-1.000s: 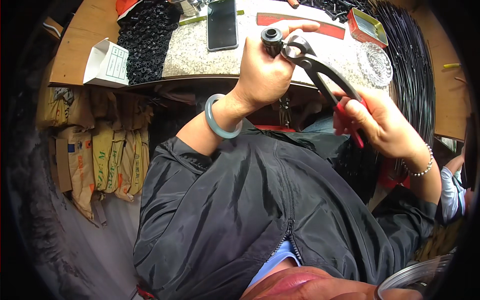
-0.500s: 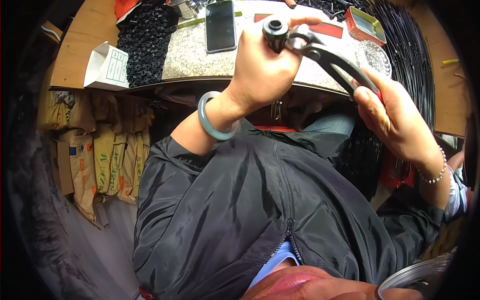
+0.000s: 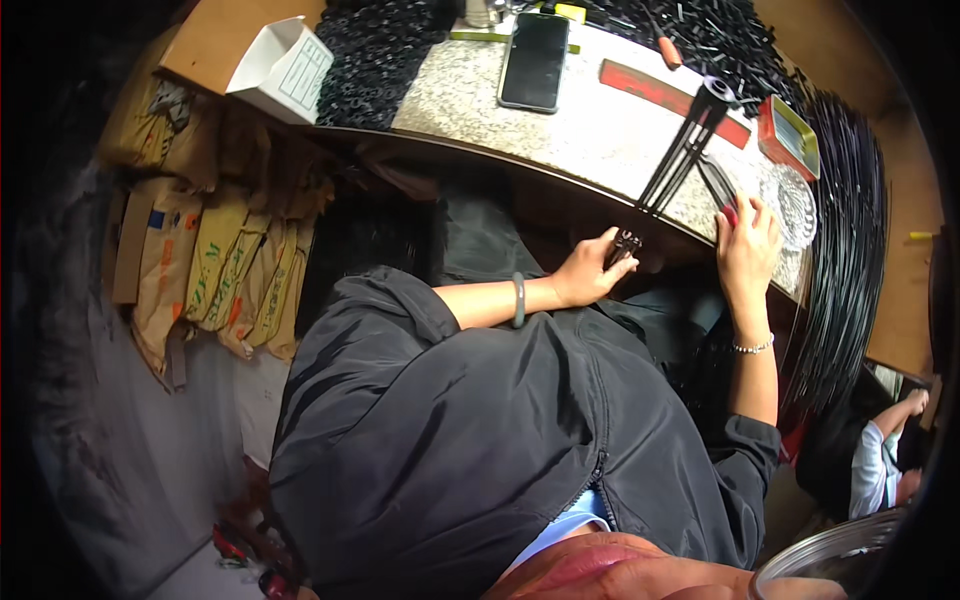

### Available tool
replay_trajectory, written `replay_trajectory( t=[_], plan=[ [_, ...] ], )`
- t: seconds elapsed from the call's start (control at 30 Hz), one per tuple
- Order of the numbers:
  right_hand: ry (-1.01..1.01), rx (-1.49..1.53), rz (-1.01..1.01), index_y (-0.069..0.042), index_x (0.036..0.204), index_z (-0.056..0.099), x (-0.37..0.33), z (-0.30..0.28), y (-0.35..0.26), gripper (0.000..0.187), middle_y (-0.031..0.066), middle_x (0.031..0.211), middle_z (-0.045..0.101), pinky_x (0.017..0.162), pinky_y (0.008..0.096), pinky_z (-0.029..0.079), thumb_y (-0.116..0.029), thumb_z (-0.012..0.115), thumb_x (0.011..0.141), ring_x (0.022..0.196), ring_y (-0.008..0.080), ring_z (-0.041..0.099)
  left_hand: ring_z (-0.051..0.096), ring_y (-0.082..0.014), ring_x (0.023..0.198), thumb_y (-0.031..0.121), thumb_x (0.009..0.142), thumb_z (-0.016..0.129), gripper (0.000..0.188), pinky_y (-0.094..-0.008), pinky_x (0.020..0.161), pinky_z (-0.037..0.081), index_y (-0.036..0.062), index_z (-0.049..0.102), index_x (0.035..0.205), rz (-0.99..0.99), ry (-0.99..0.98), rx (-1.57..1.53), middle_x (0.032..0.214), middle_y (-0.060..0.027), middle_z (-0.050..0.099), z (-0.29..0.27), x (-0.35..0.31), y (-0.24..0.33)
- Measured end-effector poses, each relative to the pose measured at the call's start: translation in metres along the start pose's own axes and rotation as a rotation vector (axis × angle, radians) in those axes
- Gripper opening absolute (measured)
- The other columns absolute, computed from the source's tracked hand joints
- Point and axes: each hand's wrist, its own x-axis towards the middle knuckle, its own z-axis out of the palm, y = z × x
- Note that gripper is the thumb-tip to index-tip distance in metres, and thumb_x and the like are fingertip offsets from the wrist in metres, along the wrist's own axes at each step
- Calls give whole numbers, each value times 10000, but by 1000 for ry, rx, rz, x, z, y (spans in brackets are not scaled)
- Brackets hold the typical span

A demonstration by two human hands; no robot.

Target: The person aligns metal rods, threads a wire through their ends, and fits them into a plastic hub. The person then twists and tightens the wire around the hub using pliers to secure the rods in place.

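Observation:
My left hand (image 3: 585,275) is below the front edge of the table, fingers closed around a short black piece with a notched end (image 3: 628,243). Above it, a bundle of thin black rods (image 3: 680,155) with a round hub slants across the table edge, resembling a folded umbrella frame. Whether those rods join the piece in my left hand is lost in the dark gap. At the table's front right, my right hand (image 3: 748,245) has its fingers around the red grips of black pliers (image 3: 718,185), whose jaws point away from me.
A black phone (image 3: 533,62) and a red strip (image 3: 640,88) lie on the speckled tabletop (image 3: 450,95). An open white box (image 3: 285,72), black small parts (image 3: 375,65), a red tin (image 3: 790,140), a glass dish (image 3: 792,205) and black rods (image 3: 850,240) surround it. Sacks (image 3: 215,270) stand left; a co-worker's arm (image 3: 885,440) shows at right.
Both hands have come apart and lowered. The pliers have left the black hub and gone down to the table edge with my right hand. The view has shifted, so the table appears tilted.

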Motion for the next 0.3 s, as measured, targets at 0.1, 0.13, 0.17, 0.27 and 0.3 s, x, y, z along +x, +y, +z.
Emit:
replay_trajectory(
  t=[0.1,0.13,0.17,0.27,0.3],
  plan=[
    [86,-29,-26,-101,1238,503,-4,-4,-13,460,102,1168,508,926,424,363,-228,649,821,1078,296,452,629,-162,676,78,887,534,182,-286,634,488,-3,506,1048,48,-35,4,751,-87,622,-1,11,15],
    [115,-7,-51,-101,1232,511,-2,-5,-19,452,109,1176,506,932,420,361,-230,650,821,1082,301,452,639,-192,672,66,884,532,227,-295,630,494,-11,497,1095,249,88,132,756,-116,629,-8,21,29],
    [138,5,-67,-100,1225,520,-2,-7,-24,445,117,1183,504,937,416,360,-231,651,821,1085,306,451,648,-259,742,68,875,550,314,-327,674,496,-23,480,1167,247,111,195,824,-172,631,-23,30,52],
    [112,65,-97,-98,1212,530,2,-9,-37,440,124,1166,515,944,411,356,-215,666,810,1092,307,452,616,-311,794,98,858,612,360,-374,764,491,11,510,1192,683,458,573,956,-148,596,-97,53,135],
    [123,113,-132,-97,1209,532,3,-7,-44,439,125,1159,519,942,410,358,-207,670,808,1093,307,453,616,-311,794,98,858,612,360,-374,764,491,11,510,1192,653,476,577,956,-148,596,-100,43,130]
  ],
)
